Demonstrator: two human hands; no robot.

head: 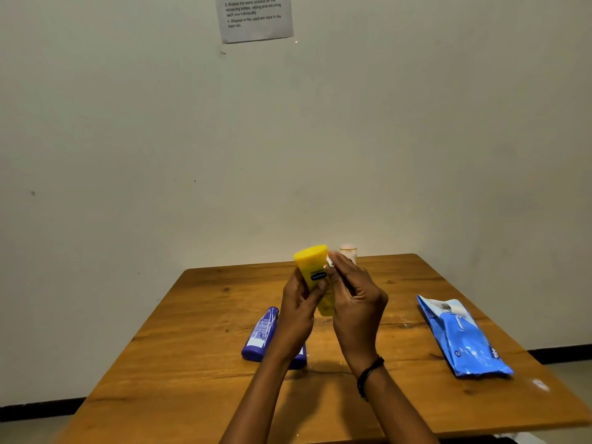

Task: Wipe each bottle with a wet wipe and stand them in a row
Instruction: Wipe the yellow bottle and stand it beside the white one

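Wooden worktop (205, 379) fills the lower frame; near edge and both near corners cut off.

Blue wipes pack (461, 338) lies flat on the right side, well apart from the hands, print too blurred to read.

Paper sheet (256, 17) taped on the wall, top cropped by the frame, only part of the text legible.

Left hand (298, 312) grips the yellow bottle (312, 264) from the left, thumb across the front near the dark label. Right hand (355, 299) is at the bottle's right side, fingers curled, pinching a wet wipe (330, 261); only a small white scrap shows at the fingertips, rest hidden.

Purple bottle (261, 334) lies on its side on the worktop, just left of the left forearm. Second purple shape (299, 357) behind that forearm, mostly hidden, can't tell what it is.

Yellow bottle is held above the worktop's middle, tilted slightly, wide flat end up; lower end partly covered by the palms.

Pale bottle (348, 253) stands at the far edge, mostly hidden behind the right fingers, blurred.

Black wristband (370, 373) on the right wrist.
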